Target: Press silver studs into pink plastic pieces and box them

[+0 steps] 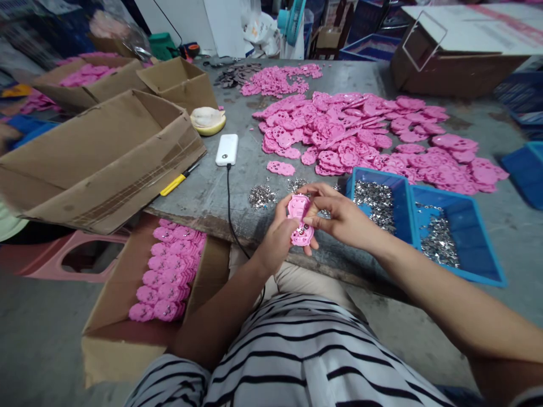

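Observation:
My left hand is closed around a small pink plastic part, held up above the table's front edge. Its thumb lies across the part's face, and fingertips show below it. Small shiny metal bits sit in the part's lower half. From the right, my right hand reaches in with thumb and forefinger pinched against the part's right side. Whatever lies between those fingertips is too small to make out. Just beyond my hands, a little heap of metal pieces rests on the table.
Pink parts are piled across the table. Two blue bins of metal pieces stand at right. A white power bank trails a black cable. Left are a yellow-handled cutter and cardboard boxes; a lower box holds stacked pink parts.

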Available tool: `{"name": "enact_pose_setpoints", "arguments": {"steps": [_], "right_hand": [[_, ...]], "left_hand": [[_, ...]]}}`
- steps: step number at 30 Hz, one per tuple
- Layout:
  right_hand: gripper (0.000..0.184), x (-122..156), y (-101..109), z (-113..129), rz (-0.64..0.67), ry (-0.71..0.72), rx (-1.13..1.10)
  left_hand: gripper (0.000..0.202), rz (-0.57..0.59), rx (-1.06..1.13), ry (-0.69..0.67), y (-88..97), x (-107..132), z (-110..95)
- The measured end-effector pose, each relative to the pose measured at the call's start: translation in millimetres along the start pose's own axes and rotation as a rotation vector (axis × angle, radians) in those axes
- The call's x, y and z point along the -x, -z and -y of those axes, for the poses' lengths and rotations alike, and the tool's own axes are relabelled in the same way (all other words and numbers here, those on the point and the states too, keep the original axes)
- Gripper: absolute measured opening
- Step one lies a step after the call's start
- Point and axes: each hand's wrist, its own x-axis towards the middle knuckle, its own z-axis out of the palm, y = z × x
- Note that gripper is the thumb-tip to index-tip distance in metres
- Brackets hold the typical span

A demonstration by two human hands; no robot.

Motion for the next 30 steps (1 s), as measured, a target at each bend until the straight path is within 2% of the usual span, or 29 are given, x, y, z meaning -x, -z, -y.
{"name": "enact_pose_setpoints", "arguments": {"steps": [7,10,15,18,21,24,25,27,29,30], "right_hand": [[0.034,2,-4,4,-0.068,-0.099,-0.154],[0.033,2,-6,4,-0.108,-0.148,-0.232],[0.028,7,-7,2,-0.256,-0.230,-0.332],[0.031,9,-7,-2,-0.291,-0.288,-0.284],[0.035,8,-10,-6,-0.291,-0.371,-0.282],[0.028,11,-12,-6,-0.291,-0.453,-0.317],[0.026,13,-12,-6,-0.300,-0.467,-0.323],[0.024,17,-11,-10,-0.322,-0.463,-0.317],[0.023,21,-7,-20,-0.328,-0.437,-0.299],[0.023,23,-5,-28,-0.317,-0.440,-0.279]], "left_hand": [[0.045,-0.005,-0.088,-0.034,2.9,-2,1],[0.047,-0.025,-0.099,-0.031,2.2,-2,-2],[0.044,-0.124,-0.152,-0.037,4.2,1,-2],[0.049,-0.174,-0.182,-0.042,13.3,6,-6],[0.051,-0.273,-0.205,-0.104,32.4,19,-15],[0.047,-0.438,-0.179,-0.268,66.0,37,-24],[0.046,-0.531,-0.163,-0.328,81.6,44,-26],[0.043,-0.797,-0.141,-0.360,118.7,57,-29],[0.033,-1.177,-0.108,-0.238,160.0,69,-28],[0.030,-1.267,-0.096,-0.179,180.0,75,-25]]}}
